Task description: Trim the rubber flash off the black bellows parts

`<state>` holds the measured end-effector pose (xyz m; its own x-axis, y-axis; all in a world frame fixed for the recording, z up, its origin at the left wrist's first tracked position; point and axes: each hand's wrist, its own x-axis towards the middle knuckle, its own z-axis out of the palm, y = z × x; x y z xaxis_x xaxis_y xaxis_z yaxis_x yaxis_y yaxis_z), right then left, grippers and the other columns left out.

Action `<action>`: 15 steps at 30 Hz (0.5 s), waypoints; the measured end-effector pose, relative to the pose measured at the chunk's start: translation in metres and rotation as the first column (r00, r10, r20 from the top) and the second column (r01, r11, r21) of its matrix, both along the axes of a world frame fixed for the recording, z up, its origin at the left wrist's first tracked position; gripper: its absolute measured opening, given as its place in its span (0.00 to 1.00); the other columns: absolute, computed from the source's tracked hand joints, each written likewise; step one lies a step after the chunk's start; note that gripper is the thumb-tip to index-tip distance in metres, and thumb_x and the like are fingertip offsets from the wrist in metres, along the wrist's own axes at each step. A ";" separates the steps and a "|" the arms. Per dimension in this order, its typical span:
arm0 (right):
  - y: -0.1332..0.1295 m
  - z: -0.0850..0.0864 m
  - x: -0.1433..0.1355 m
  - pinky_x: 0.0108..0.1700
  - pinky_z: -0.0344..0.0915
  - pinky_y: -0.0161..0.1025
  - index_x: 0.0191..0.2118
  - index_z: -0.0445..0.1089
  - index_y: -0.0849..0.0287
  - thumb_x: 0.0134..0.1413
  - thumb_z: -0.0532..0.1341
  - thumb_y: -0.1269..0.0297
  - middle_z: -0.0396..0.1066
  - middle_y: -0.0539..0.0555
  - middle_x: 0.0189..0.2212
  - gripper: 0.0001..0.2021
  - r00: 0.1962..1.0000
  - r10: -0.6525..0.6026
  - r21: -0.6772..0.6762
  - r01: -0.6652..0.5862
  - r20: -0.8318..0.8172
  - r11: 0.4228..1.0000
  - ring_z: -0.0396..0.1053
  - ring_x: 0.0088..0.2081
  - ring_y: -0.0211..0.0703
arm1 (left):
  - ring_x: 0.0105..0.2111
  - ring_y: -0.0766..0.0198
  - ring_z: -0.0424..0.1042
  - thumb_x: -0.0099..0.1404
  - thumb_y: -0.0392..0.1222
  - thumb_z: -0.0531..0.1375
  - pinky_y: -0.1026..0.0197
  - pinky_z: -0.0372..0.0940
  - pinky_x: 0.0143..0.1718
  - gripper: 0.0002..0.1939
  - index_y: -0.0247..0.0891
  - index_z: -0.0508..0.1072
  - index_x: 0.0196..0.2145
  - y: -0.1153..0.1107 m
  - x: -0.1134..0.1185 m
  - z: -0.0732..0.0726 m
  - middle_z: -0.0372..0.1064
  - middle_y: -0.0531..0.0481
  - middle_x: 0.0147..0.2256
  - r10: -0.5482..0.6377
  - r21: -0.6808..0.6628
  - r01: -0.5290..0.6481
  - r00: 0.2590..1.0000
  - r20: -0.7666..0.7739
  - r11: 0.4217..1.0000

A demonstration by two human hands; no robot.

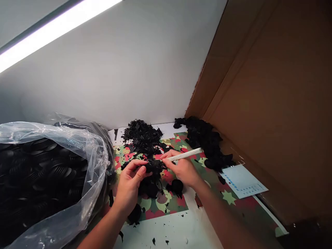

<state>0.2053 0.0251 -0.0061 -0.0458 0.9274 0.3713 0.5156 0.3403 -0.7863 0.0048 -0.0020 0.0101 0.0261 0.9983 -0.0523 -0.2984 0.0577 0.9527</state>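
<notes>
My left hand (132,181) is closed on a small black rubber-like piece (153,166), pinched between thumb and fingers. Pen-fashion, my right hand (183,169) grips a slim white pen-like tool (186,154); its far end points up to the right, and its working tip is hidden near the black piece. Below both hands, loose black parts (176,187) and dark scraps lie on a camouflage-patterned sheet (168,207). Just beyond them rises a heap of thin black trimmings (142,135).
On the left stands a clear plastic bag (95,166) full of ribbed black parts (44,173). A pile of black pieces (203,138) lies along the cardboard wall (272,103) on the right, with a printed white card (245,180) nearby. A lit tube lamp (59,27) hangs above.
</notes>
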 end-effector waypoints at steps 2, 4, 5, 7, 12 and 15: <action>-0.007 0.007 -0.009 0.46 0.71 0.41 0.37 0.71 0.54 0.63 0.54 0.66 0.79 0.54 0.42 0.08 0.967 0.152 0.032 -0.149 -0.204 0.988 0.76 0.44 0.45 | 0.30 0.66 0.72 0.50 0.54 0.75 0.64 0.71 0.33 0.19 0.37 0.79 0.31 0.002 0.001 0.001 0.73 0.52 0.31 -0.011 -0.058 0.012 1.000 0.013 0.998; -0.015 0.013 -0.015 0.53 0.69 0.43 0.44 0.70 0.54 0.65 0.50 0.69 0.76 0.55 0.50 0.12 0.920 0.218 0.096 -0.197 -0.324 0.976 0.73 0.53 0.45 | 0.27 0.69 0.69 0.50 0.55 0.74 0.67 0.67 0.29 0.20 0.37 0.77 0.29 0.004 0.002 0.002 0.71 0.53 0.29 0.000 -0.059 -0.001 1.000 -0.007 0.998; -0.018 0.015 -0.018 0.55 0.69 0.44 0.46 0.70 0.54 0.66 0.49 0.69 0.75 0.56 0.51 0.13 0.916 0.232 0.111 -0.206 -0.328 0.972 0.72 0.54 0.45 | 0.25 0.70 0.67 0.50 0.56 0.74 0.68 0.65 0.27 0.20 0.37 0.77 0.28 0.004 0.003 0.003 0.70 0.54 0.27 0.006 -0.057 -0.007 1.000 -0.019 0.998; -0.024 0.017 -0.022 0.55 0.69 0.45 0.51 0.69 0.54 0.68 0.48 0.69 0.74 0.56 0.52 0.15 0.934 0.262 0.112 -0.241 -0.244 0.964 0.72 0.54 0.45 | 0.22 0.71 0.65 0.50 0.58 0.73 0.69 0.62 0.24 0.22 0.37 0.74 0.27 0.005 0.003 0.003 0.67 0.56 0.24 0.015 -0.071 -0.017 0.999 -0.029 0.997; -0.034 0.012 -0.037 0.48 0.67 0.48 0.58 0.63 0.57 0.62 0.55 0.73 0.75 0.59 0.48 0.19 0.963 0.225 0.218 -0.253 0.147 0.943 0.72 0.47 0.52 | 0.17 0.72 0.59 0.52 0.67 0.69 0.69 0.57 0.20 0.28 0.38 0.68 0.26 0.003 0.001 0.001 0.60 0.60 0.18 -0.012 -0.101 0.004 0.997 -0.076 0.995; -0.035 0.008 -0.044 0.39 0.63 0.45 0.51 0.67 0.60 0.59 0.52 0.78 0.76 0.58 0.37 0.16 0.970 0.113 0.346 -0.184 0.217 0.920 0.70 0.37 0.51 | 0.17 0.70 0.61 0.59 0.69 0.61 0.67 0.59 0.20 0.28 0.38 0.70 0.27 0.001 -0.003 0.002 0.62 0.59 0.18 -0.012 0.001 0.013 0.955 -0.296 1.000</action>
